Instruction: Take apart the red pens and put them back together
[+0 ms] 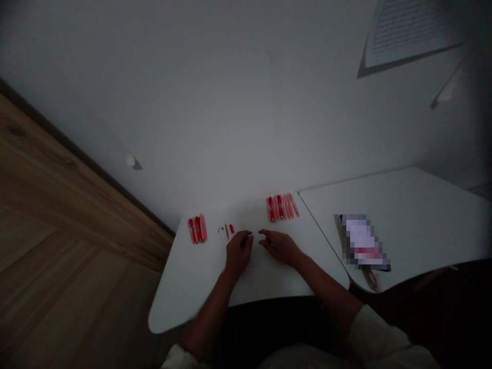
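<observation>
Short red tube (231, 228) lies loose just past the left hand (238, 250), off its curled fingers; those tips are close together, can't tell if they're pinching anything. Right hand (283, 248) is further right of the tube, bent inward, thumb and index apart. Thin red rod (226, 231) sits just left of the tube, a row of red pens (197, 229) beyond that.

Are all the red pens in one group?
No: the left pen group and the right pen group lie apart on the table.
</observation>
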Motion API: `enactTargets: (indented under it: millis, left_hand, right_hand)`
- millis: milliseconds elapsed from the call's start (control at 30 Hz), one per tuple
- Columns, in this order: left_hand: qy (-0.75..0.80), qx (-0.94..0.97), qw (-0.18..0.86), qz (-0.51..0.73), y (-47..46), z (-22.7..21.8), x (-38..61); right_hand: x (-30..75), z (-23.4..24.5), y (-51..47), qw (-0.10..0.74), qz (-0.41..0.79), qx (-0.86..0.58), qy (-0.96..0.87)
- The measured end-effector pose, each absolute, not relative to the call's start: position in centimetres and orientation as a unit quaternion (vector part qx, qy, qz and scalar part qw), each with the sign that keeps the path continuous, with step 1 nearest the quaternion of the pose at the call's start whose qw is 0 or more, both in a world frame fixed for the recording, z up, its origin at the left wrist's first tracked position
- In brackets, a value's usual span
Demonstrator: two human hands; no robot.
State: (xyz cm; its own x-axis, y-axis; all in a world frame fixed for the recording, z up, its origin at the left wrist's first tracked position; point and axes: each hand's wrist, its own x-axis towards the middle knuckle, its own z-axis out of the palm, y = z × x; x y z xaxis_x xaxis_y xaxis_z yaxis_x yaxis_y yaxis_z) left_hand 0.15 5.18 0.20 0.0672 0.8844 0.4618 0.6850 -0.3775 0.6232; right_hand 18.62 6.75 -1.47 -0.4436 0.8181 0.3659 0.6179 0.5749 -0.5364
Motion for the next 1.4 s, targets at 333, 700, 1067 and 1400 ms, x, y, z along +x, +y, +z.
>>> enactTargets:
  millis: [333,700,1067,1400]
  left_hand:
    - [0.557,0.722,0.174,0.372,5.3,-0.1,0.7]
    - [0.666,0.72,-0.036,0.191,9.2,-1.5,2.3]
    - [0.667,0.716,-0.068,0.198,9.8,-1.9,2.1]
    - [0.646,0.677,0.019,0.353,6.8,-0.7,1.9]
  right_hand:
    - [18.6,-1.4,6.7,0.274,0.15,-0.431,-0.846]
    - [18.5,-1.7,6.9,0.272,0.138,-0.475,-0.825]
    - [18.6,-1.5,6.8,0.295,0.147,-0.463,-0.823]
    - [18.6,-1.7,6.9,0.308,0.145,-0.457,-0.822]
